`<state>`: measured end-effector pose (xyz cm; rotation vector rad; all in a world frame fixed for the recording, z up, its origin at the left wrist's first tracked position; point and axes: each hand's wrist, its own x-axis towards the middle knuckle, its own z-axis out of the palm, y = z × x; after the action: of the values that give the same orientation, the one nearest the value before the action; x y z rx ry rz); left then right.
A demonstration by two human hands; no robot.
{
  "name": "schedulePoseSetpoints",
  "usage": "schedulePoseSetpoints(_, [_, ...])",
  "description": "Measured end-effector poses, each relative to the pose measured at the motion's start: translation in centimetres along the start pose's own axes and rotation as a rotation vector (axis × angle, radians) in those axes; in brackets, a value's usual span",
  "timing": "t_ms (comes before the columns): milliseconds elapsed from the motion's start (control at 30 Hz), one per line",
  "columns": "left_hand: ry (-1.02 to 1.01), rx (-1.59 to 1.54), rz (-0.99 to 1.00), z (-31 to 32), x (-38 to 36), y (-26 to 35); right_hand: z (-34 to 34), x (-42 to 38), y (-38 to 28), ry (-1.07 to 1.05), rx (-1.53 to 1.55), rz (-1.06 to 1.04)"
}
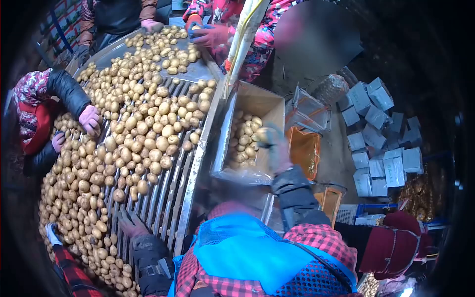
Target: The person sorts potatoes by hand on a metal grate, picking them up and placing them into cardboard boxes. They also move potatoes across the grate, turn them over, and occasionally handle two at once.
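My left hand (132,224), in a dark pinkish glove, lies on the metal bars of the sorting table (170,198) with its fingers stretched apart and nothing in them. Loose potatoes (141,126) cover much of those bars beyond and beside it. Over the open cardboard box (269,106), which has a clear plastic liner, is my right hand (276,146), gloved and blurred by motion. At its fingertips is a pale potato (261,133), which it appears to grip. More potatoes (243,141) lie in the box below.
Co-workers' gloved hands (90,120) are among the potatoes on the far side and at the top end. A white post (243,42) rises by the box. Orange crate (303,153), wire-framed crate (309,111) and piled white packages (376,128) stand to the right.
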<state>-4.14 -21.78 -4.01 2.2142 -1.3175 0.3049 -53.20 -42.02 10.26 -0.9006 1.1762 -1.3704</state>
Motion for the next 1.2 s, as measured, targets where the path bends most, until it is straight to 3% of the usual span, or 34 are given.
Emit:
schedulePoseSetpoints(67, [0.011, 0.05, 0.001, 0.1, -0.3, 0.6, -4.0, -0.2, -2.5, 0.282, -0.179, -0.208])
schedulePoseSetpoints(100, [-0.077, 0.04, -0.04, 0.3, -0.1, 0.5, -5.9, -0.8, -3.5, 0.349, -0.345, -0.361])
schedulePoseSetpoints(133, [-0.154, 0.048, -0.093, 0.0, 0.2, 0.0, -11.1, -0.2, -2.4, 0.398, -0.803, -0.269])
schedulePoseSetpoints(167, [-0.209, 0.082, -0.095, 0.5, -0.2, -0.9, -13.3, 0.5, -2.1, 0.396, -1.072, -0.1])
schedulePoseSetpoints(233, [-0.079, 0.082, -0.021, 0.9, -0.5, -0.8, -15.1, 1.3, 1.1, 0.357, -0.306, -0.08])
schedulePoseSetpoints(267, [-0.062, 0.089, -0.018, 0.4, -0.3, 0.1, -12.5, 2.1, 2.8, 0.282, -0.279, -0.073])
schedulePoseSetpoints(333, [0.034, 0.117, 0.0, 0.1, -0.2, 1.2, -6.9, 1.1, 4.5, 0.214, -1.103, -0.567])
schedulePoseSetpoints(400, [0.026, 0.075, -0.017, -1.0, 0.1, 2.2, 4.7, -0.7, 3.8, -0.091, -0.854, -0.513])
schedulePoseSetpoints(467, [0.031, 0.058, -0.043, -1.2, 0.2, 2.7, 12.7, -0.6, 5.1, -0.461, -0.942, -0.536])
schedulePoseSetpoints(500, [0.001, 0.052, -0.081, -1.3, 0.0, 2.8, 15.3, 0.0, 8.0, -0.602, -1.014, -0.8])
schedulePoseSetpoints(633, [-0.044, 0.046, -0.128, -1.6, 0.1, 3.3, 26.8, 0.7, 10.7, -0.875, -1.312, -0.591])
schedulePoseSetpoints(667, [-0.056, 0.07, -0.138, -1.5, 0.0, 3.4, 28.2, 1.1, 12.5, -0.787, -1.485, -0.672])
schedulePoseSetpoints(700, [-0.068, 0.049, -0.167, -1.6, -0.1, 3.5, 29.8, 1.9, 11.7, -0.805, -1.534, -0.625])
schedulePoseSetpoints(767, [-0.024, 0.068, -0.117, -1.7, 0.3, 3.7, 32.1, 5.7, 14.0, -0.764, -1.463, -0.606])
schedulePoseSetpoints(800, [-0.013, 0.078, -0.129, -1.9, 0.2, 3.9, 33.6, 6.5, 14.7, -0.622, -1.505, -0.624])
schedulePoseSetpoints(833, [-0.026, 0.074, -0.116, -2.0, 0.6, 4.0, 34.8, 8.7, 14.7, -0.682, -1.497, -0.46])
schedulePoseSetpoints(900, [-0.065, 0.093, -0.12, -2.2, 0.6, 4.0, 37.4, 12.0, 14.1, -0.708, -1.616, -0.327])
schedulePoseSetpoints(1000, [-0.075, 0.074, -0.143, -2.2, 0.4, 4.1, 39.7, 17.0, 12.6, -0.729, -1.54, -0.16])
schedulePoseSetpoints(1033, [-0.061, 0.06, -0.139, -2.2, 0.4, 4.1, 40.0, 19.6, 14.8, -0.755, -1.578, -0.172])
schedulePoseSetpoints(1100, [-0.052, 0.04, -0.147, -2.3, 0.5, 4.1, 39.3, 20.4, 19.8, -0.907, -1.403, -0.523])
schedulePoseSetpoints(1167, [-0.078, 0.06, -0.153, -2.8, 0.8, 4.6, 39.5, 8.4, 9.4, -1.174, -1.445, -0.547])
schedulePoseSetpoints(1200, [-0.074, 0.047, -0.158, -3.0, 1.0, 4.8, 37.4, 4.4, 11.1, -1.177, -1.355, -0.708])
